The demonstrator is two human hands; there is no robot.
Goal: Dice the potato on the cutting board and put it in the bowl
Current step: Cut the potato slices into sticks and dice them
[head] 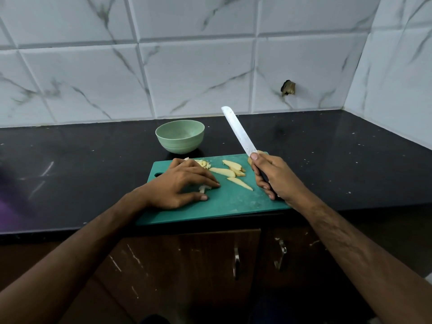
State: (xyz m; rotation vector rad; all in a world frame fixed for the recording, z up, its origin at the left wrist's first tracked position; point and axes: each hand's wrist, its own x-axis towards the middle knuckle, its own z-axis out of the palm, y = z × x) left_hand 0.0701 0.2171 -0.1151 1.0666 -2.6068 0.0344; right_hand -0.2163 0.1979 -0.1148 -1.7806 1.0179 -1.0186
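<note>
- We are seeing the potato in pieces on the green cutting board point(224, 202): long pale potato slices point(228, 172) are lying loose near the middle, one more slice point(239, 183) is lying just in front of them, and a small heap of diced bits point(204, 163) is sitting toward the far edge.
- Our left hand point(181, 183) is resting palm down on the board with fingers spread and nearly straight, covering some small pieces; a pale bit point(203, 188) is peeking out under the fingertips.
- Our right hand point(272, 175) is gripping the dark handle of a knife point(238, 132), thumb up near the blade's base; the white blade is pointing up and away, lifted off the board.
- An unsliced chunk of potato point(261, 152) is showing just behind the right thumb, at the board's far right corner.
- A pale green bowl point(180, 136) is standing on the black counter point(327, 160) just behind the board; we cannot see anything inside it.
- Behind, marbled white wall tiles point(198, 73) are rising, and below, a brown cabinet point(187, 265) with metal handles is showing.
- We are finding no readable writing or brand anywhere.
</note>
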